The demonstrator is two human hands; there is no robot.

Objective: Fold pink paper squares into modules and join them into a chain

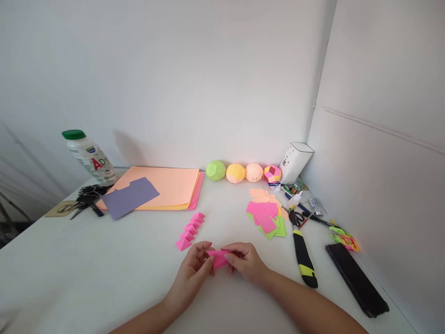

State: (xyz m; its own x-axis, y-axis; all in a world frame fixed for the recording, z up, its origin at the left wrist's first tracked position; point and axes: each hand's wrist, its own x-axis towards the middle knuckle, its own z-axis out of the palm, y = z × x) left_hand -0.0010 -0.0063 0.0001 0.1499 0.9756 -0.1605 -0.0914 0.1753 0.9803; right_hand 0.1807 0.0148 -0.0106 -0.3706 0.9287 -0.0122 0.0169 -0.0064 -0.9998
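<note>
A small folded piece of pink paper [219, 259] is held a little above the white table between both hands. My left hand [194, 268] pinches its left end with thumb and fingers. On the opposite end, my right hand [245, 260] grips it, thumb on top. Just beyond my left hand, a row of several folded pink paper pieces [191, 230] lies on the table. To the upper right rests a loose pile of pink paper pieces [263, 214], over green ones [278, 228] and below peach ones [260, 195].
Against the wall stand faceted paper balls [235, 173]. Peach card sheets [167, 185] with a purple piece [130, 197] lie left, near a white bottle [92, 160] and black keys-like clutter [91, 197]. Right are a black-yellow cutter [304, 257], scissors [298, 218], glue bottle [295, 200] and phone [357, 279].
</note>
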